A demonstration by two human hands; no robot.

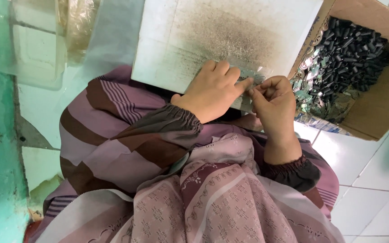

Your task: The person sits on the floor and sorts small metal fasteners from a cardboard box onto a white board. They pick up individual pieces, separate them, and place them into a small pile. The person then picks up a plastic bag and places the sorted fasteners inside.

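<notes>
While the left hand [212,92] lies flat near the front edge of a smudged white board [230,36], fingers spread and holding nothing, the right hand [273,105] pinches a small shiny metal piece [254,80] between fingertips at the board's front right corner. Just beside that corner, an open cardboard box [383,108] holds black tubes [354,49] and silvery bits [309,85].

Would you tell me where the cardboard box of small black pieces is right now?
In the head view, the cardboard box sits at upper right on the tiled floor, beside the white board and just beyond the right hand.
</notes>
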